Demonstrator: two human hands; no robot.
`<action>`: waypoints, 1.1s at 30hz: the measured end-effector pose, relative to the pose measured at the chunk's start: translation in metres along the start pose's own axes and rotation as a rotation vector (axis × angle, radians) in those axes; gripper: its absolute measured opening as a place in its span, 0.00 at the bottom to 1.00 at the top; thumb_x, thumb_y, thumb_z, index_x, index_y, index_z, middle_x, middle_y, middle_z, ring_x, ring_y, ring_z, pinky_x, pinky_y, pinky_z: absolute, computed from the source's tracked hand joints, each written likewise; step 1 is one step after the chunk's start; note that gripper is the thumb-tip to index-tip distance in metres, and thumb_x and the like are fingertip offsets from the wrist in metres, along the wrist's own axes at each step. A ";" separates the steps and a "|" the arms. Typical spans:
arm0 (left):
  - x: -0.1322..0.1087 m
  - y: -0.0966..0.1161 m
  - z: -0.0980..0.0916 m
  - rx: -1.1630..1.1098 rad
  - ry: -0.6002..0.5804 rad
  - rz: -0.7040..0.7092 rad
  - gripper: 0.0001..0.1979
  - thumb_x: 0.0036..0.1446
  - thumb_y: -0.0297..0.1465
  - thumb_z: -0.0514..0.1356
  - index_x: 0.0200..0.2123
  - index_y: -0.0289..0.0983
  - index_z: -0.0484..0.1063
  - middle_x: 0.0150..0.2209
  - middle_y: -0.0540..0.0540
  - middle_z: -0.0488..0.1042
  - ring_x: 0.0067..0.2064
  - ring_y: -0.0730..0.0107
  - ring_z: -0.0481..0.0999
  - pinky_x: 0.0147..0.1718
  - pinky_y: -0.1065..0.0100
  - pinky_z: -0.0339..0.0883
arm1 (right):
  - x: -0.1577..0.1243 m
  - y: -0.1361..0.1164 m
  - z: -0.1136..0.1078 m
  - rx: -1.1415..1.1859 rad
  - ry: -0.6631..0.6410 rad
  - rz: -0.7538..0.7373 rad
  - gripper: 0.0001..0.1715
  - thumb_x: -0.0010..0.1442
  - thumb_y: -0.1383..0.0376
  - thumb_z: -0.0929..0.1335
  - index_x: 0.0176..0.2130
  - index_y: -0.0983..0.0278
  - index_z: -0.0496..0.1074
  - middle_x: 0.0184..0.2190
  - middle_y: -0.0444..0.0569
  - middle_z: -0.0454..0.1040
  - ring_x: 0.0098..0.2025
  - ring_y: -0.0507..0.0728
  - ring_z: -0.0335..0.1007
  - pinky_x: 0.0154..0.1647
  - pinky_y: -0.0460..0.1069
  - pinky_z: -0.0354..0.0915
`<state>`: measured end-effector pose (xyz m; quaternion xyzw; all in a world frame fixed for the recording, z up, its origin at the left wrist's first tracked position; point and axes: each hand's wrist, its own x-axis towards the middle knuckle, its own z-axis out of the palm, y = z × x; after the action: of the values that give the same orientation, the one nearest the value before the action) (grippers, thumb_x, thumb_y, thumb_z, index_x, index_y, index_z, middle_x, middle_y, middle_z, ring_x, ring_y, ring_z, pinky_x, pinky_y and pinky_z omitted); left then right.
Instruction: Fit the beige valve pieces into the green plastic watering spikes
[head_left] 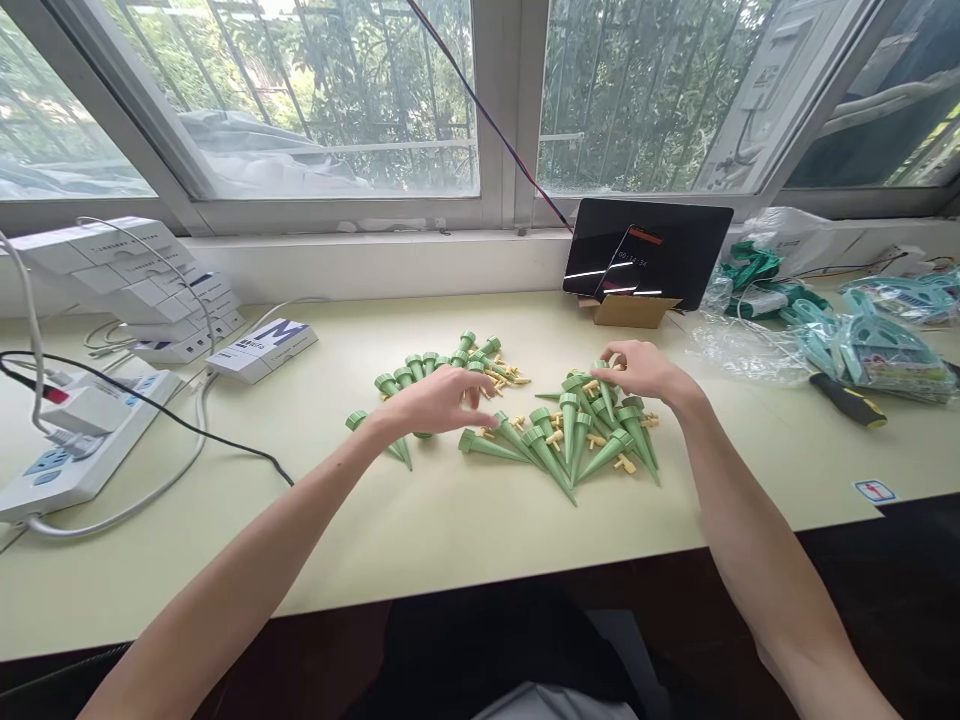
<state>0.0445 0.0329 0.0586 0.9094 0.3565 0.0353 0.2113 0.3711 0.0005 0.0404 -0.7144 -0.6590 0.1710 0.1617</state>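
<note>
Several green cone-shaped plastic spikes with small yellow valves lie in two heaps on the pale table (450, 520). My left hand (431, 400) rests palm down over the left heap (427, 368), fingers stretched toward the middle. My right hand (643, 370) hovers over the top of the right heap (585, 430), fingers curled and touching a spike there. Whether its fingertips pinch a piece is hidden.
A dark tablet (646, 252) leans on a cardboard stand at the window sill. Bags of teal plastic parts (862, 340) and a black-and-yellow screwdriver (847, 400) lie at the right. White boxes (127, 270), a power strip (75, 440) and cables fill the left.
</note>
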 end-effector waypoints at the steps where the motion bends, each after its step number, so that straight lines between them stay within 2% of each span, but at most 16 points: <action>1: -0.009 0.000 -0.002 0.024 -0.068 -0.033 0.25 0.51 0.49 0.64 0.48 0.42 0.75 0.37 0.47 0.77 0.34 0.64 0.73 0.31 0.69 0.62 | 0.000 0.000 0.000 -0.026 -0.004 -0.009 0.18 0.58 0.52 0.69 0.38 0.64 0.74 0.31 0.50 0.78 0.24 0.54 0.71 0.25 0.47 0.64; 3: -0.023 0.001 0.000 0.082 -0.119 -0.097 0.27 0.47 0.49 0.68 0.48 0.43 0.75 0.38 0.46 0.77 0.40 0.59 0.73 0.30 0.69 0.60 | 0.001 0.002 0.000 -0.050 -0.012 -0.027 0.18 0.58 0.52 0.68 0.38 0.64 0.76 0.29 0.49 0.77 0.25 0.54 0.71 0.26 0.47 0.63; 6: -0.032 0.001 0.012 0.081 -0.123 -0.124 0.21 0.52 0.42 0.66 0.49 0.44 0.73 0.36 0.47 0.76 0.43 0.57 0.73 0.32 0.68 0.61 | 0.002 0.005 0.000 -0.055 0.002 -0.064 0.19 0.58 0.50 0.68 0.36 0.62 0.78 0.29 0.49 0.77 0.29 0.55 0.72 0.27 0.47 0.63; 8: -0.031 0.000 0.022 0.062 -0.075 -0.128 0.19 0.55 0.39 0.64 0.50 0.44 0.72 0.34 0.47 0.76 0.45 0.56 0.73 0.33 0.67 0.61 | 0.003 0.007 0.000 -0.058 0.010 -0.082 0.20 0.58 0.49 0.67 0.34 0.60 0.80 0.29 0.48 0.77 0.30 0.56 0.72 0.27 0.47 0.62; 11: -0.025 -0.001 0.034 0.023 0.022 -0.111 0.20 0.56 0.36 0.63 0.52 0.44 0.70 0.38 0.46 0.75 0.46 0.56 0.72 0.35 0.67 0.63 | 0.004 0.008 0.001 -0.047 -0.003 -0.088 0.24 0.59 0.46 0.66 0.34 0.60 0.81 0.27 0.48 0.77 0.29 0.56 0.71 0.26 0.47 0.61; 17: -0.020 0.008 0.040 0.016 0.045 -0.110 0.20 0.57 0.36 0.62 0.53 0.43 0.68 0.37 0.45 0.75 0.45 0.55 0.72 0.33 0.67 0.63 | 0.003 0.009 0.001 -0.023 -0.007 -0.087 0.28 0.59 0.43 0.65 0.34 0.60 0.82 0.27 0.49 0.78 0.28 0.56 0.72 0.25 0.47 0.61; 21: -0.020 0.015 0.041 0.014 0.052 -0.107 0.23 0.57 0.37 0.62 0.56 0.42 0.66 0.40 0.44 0.75 0.47 0.54 0.72 0.36 0.65 0.64 | 0.003 0.010 0.001 -0.013 -0.016 -0.065 0.28 0.58 0.42 0.65 0.36 0.59 0.82 0.28 0.49 0.79 0.29 0.57 0.73 0.26 0.47 0.63; 23: -0.021 0.014 0.041 -0.007 0.060 -0.097 0.26 0.57 0.41 0.62 0.57 0.42 0.66 0.41 0.43 0.75 0.46 0.54 0.72 0.37 0.65 0.64 | 0.004 0.010 0.002 -0.001 -0.008 -0.066 0.28 0.58 0.42 0.66 0.35 0.60 0.82 0.30 0.50 0.80 0.30 0.57 0.74 0.26 0.47 0.63; 26: -0.022 0.008 0.038 -0.051 0.078 -0.086 0.31 0.56 0.50 0.61 0.58 0.42 0.66 0.42 0.43 0.75 0.41 0.58 0.74 0.36 0.65 0.65 | 0.004 0.011 0.003 0.015 0.018 -0.073 0.27 0.59 0.43 0.66 0.35 0.60 0.82 0.33 0.51 0.81 0.32 0.58 0.75 0.26 0.48 0.64; 28: -0.024 0.002 0.033 -0.073 0.111 -0.075 0.30 0.57 0.52 0.58 0.57 0.41 0.68 0.41 0.44 0.76 0.35 0.64 0.73 0.35 0.66 0.65 | 0.004 0.012 0.004 0.012 0.029 -0.080 0.27 0.59 0.43 0.66 0.35 0.60 0.83 0.33 0.52 0.81 0.33 0.59 0.75 0.26 0.48 0.64; 33: -0.034 -0.017 0.014 -0.078 0.354 -0.047 0.16 0.61 0.45 0.58 0.43 0.39 0.75 0.34 0.48 0.76 0.23 0.76 0.64 0.28 0.71 0.62 | 0.005 0.013 0.005 0.000 0.047 -0.089 0.26 0.59 0.44 0.66 0.33 0.61 0.82 0.33 0.52 0.81 0.34 0.60 0.76 0.27 0.48 0.65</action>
<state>0.0116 0.0162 0.0421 0.8714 0.4078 0.2036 0.1814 0.3807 0.0041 0.0301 -0.6883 -0.6861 0.1468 0.1844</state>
